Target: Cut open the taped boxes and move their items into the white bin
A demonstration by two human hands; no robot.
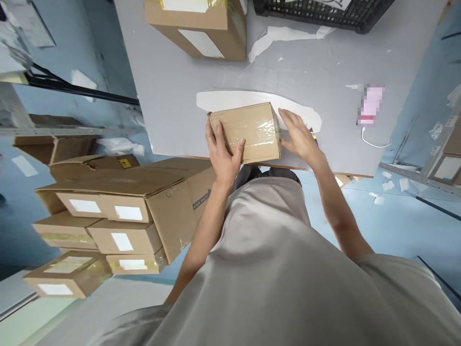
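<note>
A small brown cardboard box [247,126] with clear shiny tape at its right end sits at the front edge of the grey table. My left hand [224,154] grips its left end, the thumb lying across the top and the fingers along the far left side. Close by the right end is my right hand [298,134], fingers stretched out and apart; whether its fingertips touch the cardboard I cannot tell. A white paper sheet [230,100] lies flat behind and partly beneath the box. Something small, black and yellow [314,136], is half hidden beyond my right wrist.
A larger carton [201,29] and a black plastic crate [317,14] stand at the table's back. A pink, blurred-out device [371,103] with a white cable [374,144] lies right. Stacked labelled cartons [124,235] fill the lower left. Paper scraps [284,34] litter the table.
</note>
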